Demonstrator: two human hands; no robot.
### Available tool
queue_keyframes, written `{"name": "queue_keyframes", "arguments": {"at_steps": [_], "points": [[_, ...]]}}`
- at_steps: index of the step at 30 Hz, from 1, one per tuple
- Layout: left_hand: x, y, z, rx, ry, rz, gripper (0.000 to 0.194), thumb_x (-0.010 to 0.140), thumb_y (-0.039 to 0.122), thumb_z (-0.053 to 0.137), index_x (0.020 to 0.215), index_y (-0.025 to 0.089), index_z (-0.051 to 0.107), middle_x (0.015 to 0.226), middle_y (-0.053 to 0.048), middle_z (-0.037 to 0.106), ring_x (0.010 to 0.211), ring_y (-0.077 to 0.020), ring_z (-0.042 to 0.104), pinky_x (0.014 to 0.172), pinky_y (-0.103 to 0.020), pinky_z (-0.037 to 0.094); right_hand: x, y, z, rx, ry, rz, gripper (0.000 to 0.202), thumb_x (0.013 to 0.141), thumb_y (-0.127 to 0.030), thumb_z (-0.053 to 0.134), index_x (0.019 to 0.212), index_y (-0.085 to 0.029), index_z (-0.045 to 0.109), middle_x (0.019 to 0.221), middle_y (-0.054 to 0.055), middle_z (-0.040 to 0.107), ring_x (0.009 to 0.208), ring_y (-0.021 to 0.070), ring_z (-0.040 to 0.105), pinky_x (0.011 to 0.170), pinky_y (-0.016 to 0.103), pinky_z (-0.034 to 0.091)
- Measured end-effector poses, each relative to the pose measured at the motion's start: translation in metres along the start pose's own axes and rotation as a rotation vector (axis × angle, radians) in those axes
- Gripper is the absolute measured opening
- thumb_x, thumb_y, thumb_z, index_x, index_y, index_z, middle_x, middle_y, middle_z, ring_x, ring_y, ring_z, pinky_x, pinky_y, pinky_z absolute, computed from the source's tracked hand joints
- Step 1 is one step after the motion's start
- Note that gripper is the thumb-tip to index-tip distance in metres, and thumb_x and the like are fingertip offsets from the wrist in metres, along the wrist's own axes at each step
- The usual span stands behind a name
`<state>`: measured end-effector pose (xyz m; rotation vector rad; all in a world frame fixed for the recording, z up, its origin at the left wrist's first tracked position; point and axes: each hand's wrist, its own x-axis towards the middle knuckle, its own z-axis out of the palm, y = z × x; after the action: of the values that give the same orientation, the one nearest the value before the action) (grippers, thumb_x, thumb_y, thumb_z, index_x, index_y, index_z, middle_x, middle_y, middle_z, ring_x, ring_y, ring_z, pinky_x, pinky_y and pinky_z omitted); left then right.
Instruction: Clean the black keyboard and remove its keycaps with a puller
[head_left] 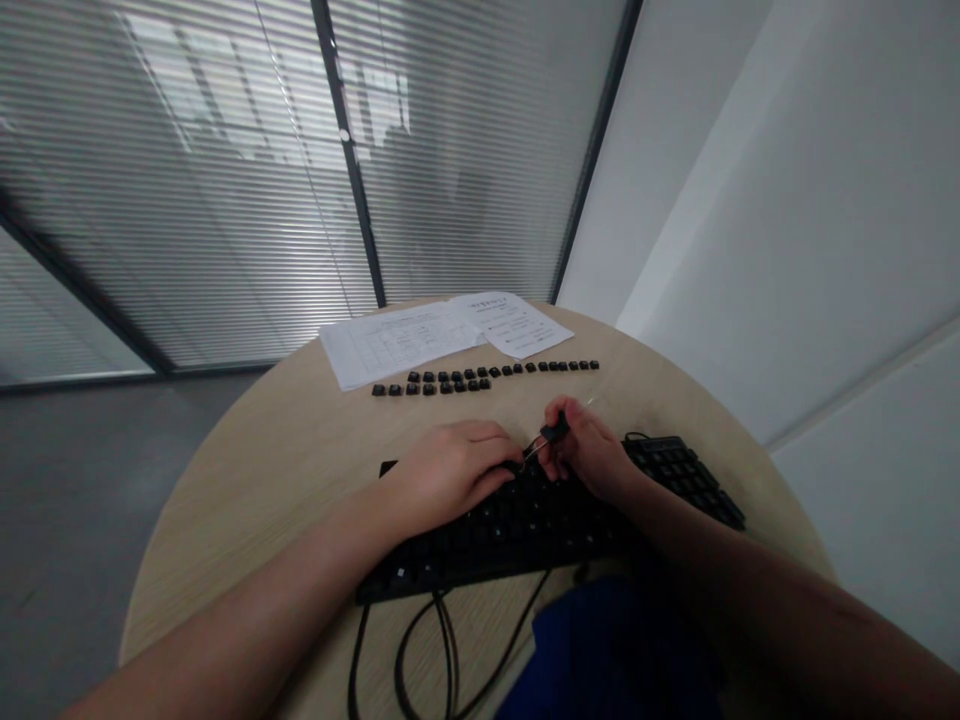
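A black keyboard (480, 540) lies on the round table in front of me. My right hand (592, 450) is closed around the dark handle of a wire keycap puller (553, 430), whose thin metal wires point left and down over the upper key rows. Reaching in from the left, my left hand (457, 468) rests over the keyboard's top part. Its thumb and fingers are pinched together at the tips of the wires; what lies between them is too small and dark to make out. Rows of loose black keycaps (459, 386) stand beyond the hands.
Printed paper sheets (405, 340) lie at the table's far side, behind the keycaps. Black cables (450, 660) run off the near edge of the wooden table (225, 500). Window blinds (465, 180) and a white wall (825, 200) stand close around it.
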<state>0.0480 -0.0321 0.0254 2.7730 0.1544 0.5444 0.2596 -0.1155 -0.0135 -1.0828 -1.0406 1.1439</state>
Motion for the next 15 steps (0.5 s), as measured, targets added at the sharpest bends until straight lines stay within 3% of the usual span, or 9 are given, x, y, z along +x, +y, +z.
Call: {"name": "queue_keyframes", "arguments": {"at_steps": [5,12,15], "points": [[-0.0005,0.0004,0.0020,0.048,0.017,0.052,0.017,0.097,0.023,0.053,0.108,0.020,0.066,0.100,-0.006,0.069,0.090,-0.0195,0.066,0.078,-0.032,0.052,0.0013,0.0036,-0.0014,-0.030,-0.020,0.008,0.050,0.088,-0.074,0.049,0.086,-0.024,0.044,0.058,-0.002,0.065,0.042,0.0138,0.057,0.038,0.022,0.036],[-0.0001,0.0036,0.0019,0.097,0.031,0.072,0.014,0.094,0.023,0.056,0.102,0.017,0.065,0.094,-0.006,0.068,0.084,-0.0198,0.065,0.073,-0.032,0.052,0.0027,0.0066,-0.0020,0.006,0.040,-0.026,0.051,0.088,-0.073,0.052,0.080,-0.023,0.050,0.054,-0.006,0.049,0.045,0.0113,0.045,0.044,0.023,0.038],[0.0001,0.0033,0.0034,0.127,0.066,0.082,0.014,0.093,0.023,0.055,0.102,0.017,0.065,0.094,-0.006,0.067,0.084,-0.0198,0.064,0.073,-0.032,0.052,0.0031,0.0054,-0.0009,-0.007,0.087,-0.060,0.051,0.086,-0.073,0.054,0.078,-0.023,0.052,0.060,-0.004,0.049,0.048,0.0115,0.045,0.044,0.024,0.038]]}}
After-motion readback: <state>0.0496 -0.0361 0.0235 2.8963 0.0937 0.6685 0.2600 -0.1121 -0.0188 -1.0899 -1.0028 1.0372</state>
